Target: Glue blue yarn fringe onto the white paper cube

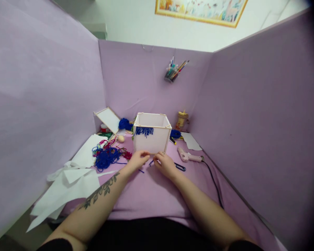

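Observation:
A white open-topped box (150, 143) with pale wooden edging stands in front of me. A fringe of short blue yarn strands (143, 131) hangs along the left part of its front upper edge. My right hand (164, 164) is just before the box's base, with its fingertips pinched on short blue yarn pieces (151, 162). Beside it, my left hand (138, 159) is near the box's lower front edge, its thumb and fingers a little apart and nothing visible between them. A loose blue strand end (141, 171) lies on the cloth below the left hand.
Tangled blue yarn (107, 157) and white sheets (75, 181) lie at left. At right are a pink glue gun (188, 156) with a black cord, dark-handled scissors (180, 167) and a yellow cup (181, 119). Purple panels (251, 104) enclose the cloth-covered table (151, 195).

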{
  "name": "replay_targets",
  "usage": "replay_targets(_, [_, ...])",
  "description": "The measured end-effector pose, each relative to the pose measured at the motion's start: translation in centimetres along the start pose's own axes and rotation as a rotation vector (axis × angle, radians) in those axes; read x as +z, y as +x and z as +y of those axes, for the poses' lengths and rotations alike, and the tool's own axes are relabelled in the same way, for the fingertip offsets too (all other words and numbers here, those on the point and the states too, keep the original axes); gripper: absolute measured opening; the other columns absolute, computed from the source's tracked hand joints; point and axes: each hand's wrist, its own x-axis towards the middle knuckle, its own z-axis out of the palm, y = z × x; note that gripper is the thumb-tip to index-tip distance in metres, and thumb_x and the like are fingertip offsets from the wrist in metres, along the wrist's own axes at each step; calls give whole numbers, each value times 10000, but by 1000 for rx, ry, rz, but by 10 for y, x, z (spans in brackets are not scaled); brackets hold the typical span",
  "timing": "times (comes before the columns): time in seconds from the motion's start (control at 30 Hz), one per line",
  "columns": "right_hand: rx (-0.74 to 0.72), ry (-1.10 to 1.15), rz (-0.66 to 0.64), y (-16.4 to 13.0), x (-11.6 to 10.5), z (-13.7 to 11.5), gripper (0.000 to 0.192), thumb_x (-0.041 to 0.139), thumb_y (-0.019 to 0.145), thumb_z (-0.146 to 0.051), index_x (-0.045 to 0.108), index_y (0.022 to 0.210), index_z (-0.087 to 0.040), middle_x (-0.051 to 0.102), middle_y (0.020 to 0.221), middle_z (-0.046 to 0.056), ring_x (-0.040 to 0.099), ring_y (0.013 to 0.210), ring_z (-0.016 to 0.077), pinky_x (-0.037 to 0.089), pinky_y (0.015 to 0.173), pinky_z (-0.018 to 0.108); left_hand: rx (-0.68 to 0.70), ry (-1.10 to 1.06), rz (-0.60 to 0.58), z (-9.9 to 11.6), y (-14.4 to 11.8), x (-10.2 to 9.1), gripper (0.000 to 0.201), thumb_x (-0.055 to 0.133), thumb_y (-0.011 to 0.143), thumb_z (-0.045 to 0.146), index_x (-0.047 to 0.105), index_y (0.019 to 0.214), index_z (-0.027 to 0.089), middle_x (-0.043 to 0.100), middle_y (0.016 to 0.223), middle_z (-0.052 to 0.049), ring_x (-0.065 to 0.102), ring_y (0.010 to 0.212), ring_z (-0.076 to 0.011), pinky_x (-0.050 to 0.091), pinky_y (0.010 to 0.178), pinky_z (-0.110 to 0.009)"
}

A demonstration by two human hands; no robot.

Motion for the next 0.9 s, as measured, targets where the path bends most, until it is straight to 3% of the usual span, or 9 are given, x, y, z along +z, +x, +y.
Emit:
replay_targets(0.1, [1,-24,-23,-1,0,-2,108,559,866,-136,657,849,-180,613,855,47,563,798,164,419,730,261,-64,-88,-203,1,-4,3,542,667,717,436,671,1164,129,677,796,-60,540,520,-79,344,433,-168])
replay_targets(0.17, [-3,-32,-30,-1,1,-2,85,579,865,-152,659,855,-179,611,854,45,563,790,161,418,719,256,-88,-115,-245,-1,-5,6,488,659,719,420,694,1109,129,686,805,-65,564,532,-79,329,417,-155])
replay_targets(0.3, [5,-30,-6,-1,1,-3,73,592,869,-163,662,857,-182,618,863,45,574,811,165,419,735,259,-123,-48,-174,-2,-4,11,290,657,702,327,723,880,108,650,630,-33,536,484,-77,373,440,-162])
replay_targets(0.43, [40,-33,-3,-1,-1,-3,99,565,883,-162,660,862,-184,622,871,46,585,835,171,420,750,263,-65,22,-101,-5,-1,11,201,598,706,265,697,783,107,615,563,-12,502,454,-77,385,451,-179])
replay_targets(0.8, [79,13,18,0,2,-1,119,539,864,-141,650,843,-177,606,861,50,574,790,165,428,729,265,98,222,-54,-13,0,11,247,511,731,311,663,689,122,600,571,-19,521,484,-111,368,470,-212])
replay_targets(0.9, [107,72,-15,3,-12,1,104,556,851,-157,659,849,-169,623,865,53,579,766,151,437,719,252,101,244,-37,-10,-2,9,246,515,732,312,673,709,125,607,577,-20,525,488,-117,366,473,-216])
